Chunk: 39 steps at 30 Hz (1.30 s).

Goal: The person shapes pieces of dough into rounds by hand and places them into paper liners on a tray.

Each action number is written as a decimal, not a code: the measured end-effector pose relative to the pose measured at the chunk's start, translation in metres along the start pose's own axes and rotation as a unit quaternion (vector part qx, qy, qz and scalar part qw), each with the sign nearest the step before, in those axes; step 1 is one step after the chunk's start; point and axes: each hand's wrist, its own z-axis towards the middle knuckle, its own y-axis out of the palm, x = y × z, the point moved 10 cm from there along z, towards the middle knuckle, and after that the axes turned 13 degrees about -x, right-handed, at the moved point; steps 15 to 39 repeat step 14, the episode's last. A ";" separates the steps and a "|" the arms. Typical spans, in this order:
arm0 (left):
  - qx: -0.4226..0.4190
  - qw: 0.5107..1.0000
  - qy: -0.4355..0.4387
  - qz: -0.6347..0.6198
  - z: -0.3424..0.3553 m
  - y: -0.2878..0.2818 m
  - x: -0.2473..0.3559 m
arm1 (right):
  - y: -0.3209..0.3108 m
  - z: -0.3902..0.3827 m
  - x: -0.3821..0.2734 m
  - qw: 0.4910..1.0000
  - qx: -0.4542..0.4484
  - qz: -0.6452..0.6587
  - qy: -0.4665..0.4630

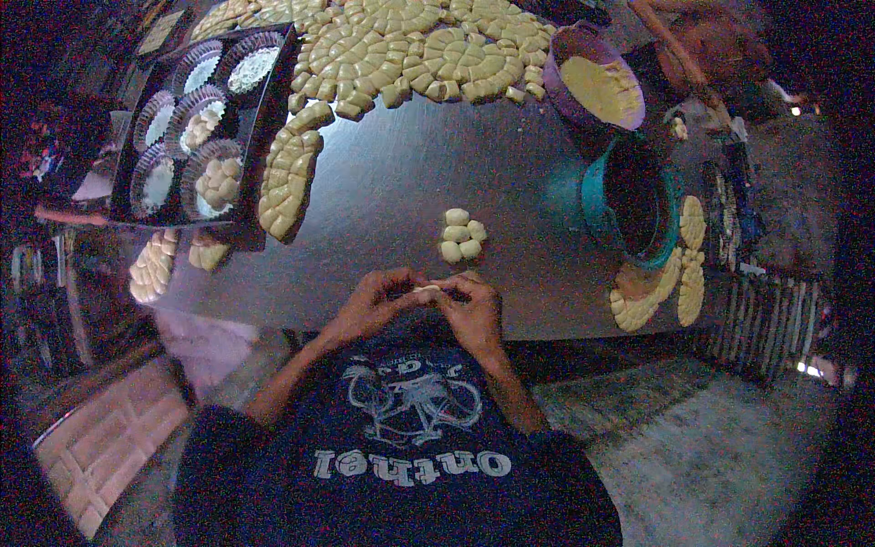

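Close to the table's near edge, my left hand (378, 299) and my right hand (474, 308) meet, thumbs and fingers pinched together. Between their fingertips is a small pale piece of dough (427, 290), mostly covered by the fingers. Just beyond my hands, several small round dough balls (458, 234) lie grouped on the metal tabletop (378, 196). Larger dough pieces (355, 59), cut into segments and laid in curved rows, cover the far side of the table.
At the left stands a black tray (255, 155) with fluted paper cups (217, 180), some holding dough balls. A purple bowl (597, 82) with yellowish contents and a teal tub (597, 205) stand right. More segmented dough (638, 301) lies at the right edge, and a long dough strip (290, 182) beside the tray.
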 end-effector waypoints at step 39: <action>0.122 0.971 0.106 0.177 -0.006 -0.001 0.022 | 0.019 0.017 0.053 0.946 -0.194 0.237 0.106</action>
